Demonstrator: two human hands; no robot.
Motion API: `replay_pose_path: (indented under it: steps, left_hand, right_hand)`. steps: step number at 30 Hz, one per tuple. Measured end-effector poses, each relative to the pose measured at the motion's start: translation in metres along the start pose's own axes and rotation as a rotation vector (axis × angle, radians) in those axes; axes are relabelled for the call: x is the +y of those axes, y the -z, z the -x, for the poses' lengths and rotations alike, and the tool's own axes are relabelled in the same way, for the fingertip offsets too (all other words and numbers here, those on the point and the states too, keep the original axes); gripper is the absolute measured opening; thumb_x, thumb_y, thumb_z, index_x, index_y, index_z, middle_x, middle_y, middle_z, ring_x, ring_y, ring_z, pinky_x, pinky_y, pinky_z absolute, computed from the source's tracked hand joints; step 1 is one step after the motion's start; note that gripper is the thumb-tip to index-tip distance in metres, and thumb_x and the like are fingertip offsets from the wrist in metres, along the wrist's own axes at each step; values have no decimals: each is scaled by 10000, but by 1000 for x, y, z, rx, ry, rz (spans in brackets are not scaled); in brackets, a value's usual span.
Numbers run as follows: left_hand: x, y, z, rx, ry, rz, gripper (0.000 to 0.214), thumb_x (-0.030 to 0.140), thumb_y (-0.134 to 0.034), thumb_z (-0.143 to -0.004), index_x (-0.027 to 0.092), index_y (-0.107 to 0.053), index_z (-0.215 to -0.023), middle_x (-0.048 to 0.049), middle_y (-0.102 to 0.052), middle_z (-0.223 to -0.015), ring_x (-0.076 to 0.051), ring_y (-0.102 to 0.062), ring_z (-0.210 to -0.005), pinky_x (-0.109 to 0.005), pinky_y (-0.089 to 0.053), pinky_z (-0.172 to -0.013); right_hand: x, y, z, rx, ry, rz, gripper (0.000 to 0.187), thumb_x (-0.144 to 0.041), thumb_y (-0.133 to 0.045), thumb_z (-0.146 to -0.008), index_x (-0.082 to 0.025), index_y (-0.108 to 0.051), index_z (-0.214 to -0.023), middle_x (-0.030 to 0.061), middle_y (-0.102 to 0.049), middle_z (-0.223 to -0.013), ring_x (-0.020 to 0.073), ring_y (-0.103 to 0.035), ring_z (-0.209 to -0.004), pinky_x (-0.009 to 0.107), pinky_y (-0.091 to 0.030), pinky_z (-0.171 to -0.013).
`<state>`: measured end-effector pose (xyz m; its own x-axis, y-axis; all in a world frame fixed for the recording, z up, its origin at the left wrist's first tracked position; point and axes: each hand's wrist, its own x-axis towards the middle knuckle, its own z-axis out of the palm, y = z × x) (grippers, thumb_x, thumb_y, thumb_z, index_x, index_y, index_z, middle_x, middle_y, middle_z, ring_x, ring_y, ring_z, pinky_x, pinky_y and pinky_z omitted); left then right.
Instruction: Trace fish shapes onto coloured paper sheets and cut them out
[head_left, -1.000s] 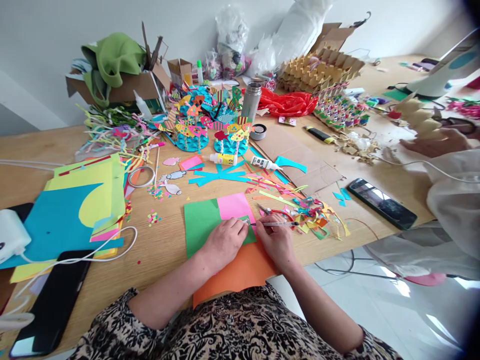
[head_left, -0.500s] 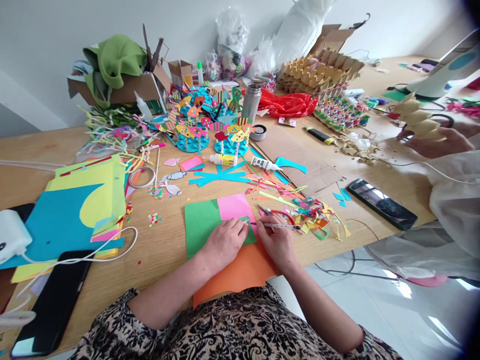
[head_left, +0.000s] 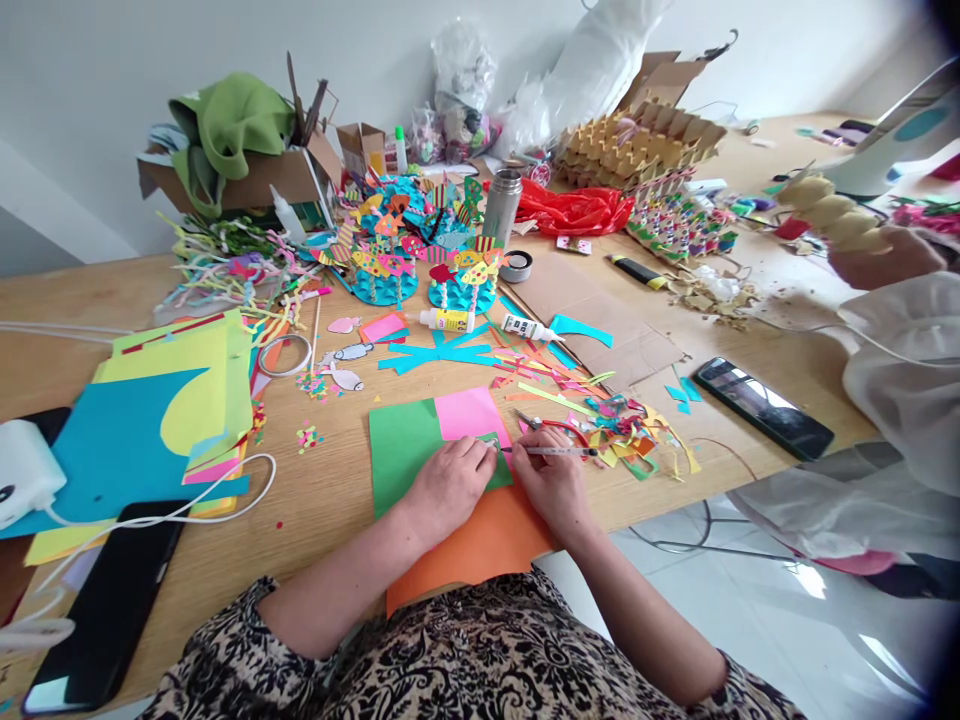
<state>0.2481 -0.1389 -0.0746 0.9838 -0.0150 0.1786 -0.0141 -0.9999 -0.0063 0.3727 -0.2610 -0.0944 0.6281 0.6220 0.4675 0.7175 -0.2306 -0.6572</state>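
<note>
My right hand (head_left: 551,482) is closed round a slim light-coloured pen (head_left: 562,451), its dark tip pointing left toward my left hand. My left hand (head_left: 452,480) rests on green paper (head_left: 401,450) with its fingers bent together. Its fingertips press on a small piece, mostly hidden, close to the pen tip. Pink paper (head_left: 469,411) lies at the far right of the green sheet, and orange paper (head_left: 469,550) spreads under my wrists. Red-handled scissors (head_left: 576,430) lie just behind my right hand, partly covered by it.
Paper scraps (head_left: 630,430) and a phone (head_left: 763,408) lie to the right. Glue bottles (head_left: 450,319), fish decorations (head_left: 390,262) and a steel flask (head_left: 502,208) stand or lie beyond. Coloured sheets (head_left: 135,420) and a white cable (head_left: 247,490) are left. A co-worker's hand (head_left: 889,262) holds carton material.
My hands stay almost still, with the pen shifting only slightly. At right, the co-worker's hand and carton piece have moved and turned.
</note>
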Motion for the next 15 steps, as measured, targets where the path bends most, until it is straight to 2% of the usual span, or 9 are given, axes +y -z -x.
replay_pose_path:
  steps: [7, 9, 12, 15]
  left_hand:
    - [0, -1, 0, -7, 9, 16, 207, 133, -492, -932, 105, -572, -1121, -63, -617, -947, -206, -571, -889, -327, -504, -756]
    - [0, -1, 0, -17, 14, 17, 197, 145, -492, -935, 111, -572, -1113, -60, -615, -941, -205, -570, -889, -327, -502, -761]
    - [0, -1, 0, -35, 31, 18, 204, 150, -478, -942, 120, -565, -1123, -58, -613, -942, -206, -567, -897, -329, -503, -765]
    - [1, -2, 1, -32, 49, 25, 215, 156, -467, -946, 129, -556, -1140, -67, -609, -988, -208, -564, -924, -331, -503, -781]
  right_hand:
    - [-1, 5, 0, 70, 76, -33, 119, -171, -562, -853, -221, -565, -746, 13, -596, -692, 182, -562, -680, 339, -459, -651]
    - [-2, 7, 0, 74, 109, -43, 80, -173, -554, -878, -220, -612, -848, 23, -629, -745, 181, -572, -705, 346, -471, -679]
    - [-5, 7, -1, 6, 145, -61, 198, -167, -514, -916, -228, -633, -1061, 40, -687, -829, 187, -591, -749, 359, -482, -716]
    - [-7, 7, -1, -56, 139, -82, 265, -187, -478, -939, -245, -618, -1157, 40, -710, -849, 197, -602, -789, 366, -491, -741]
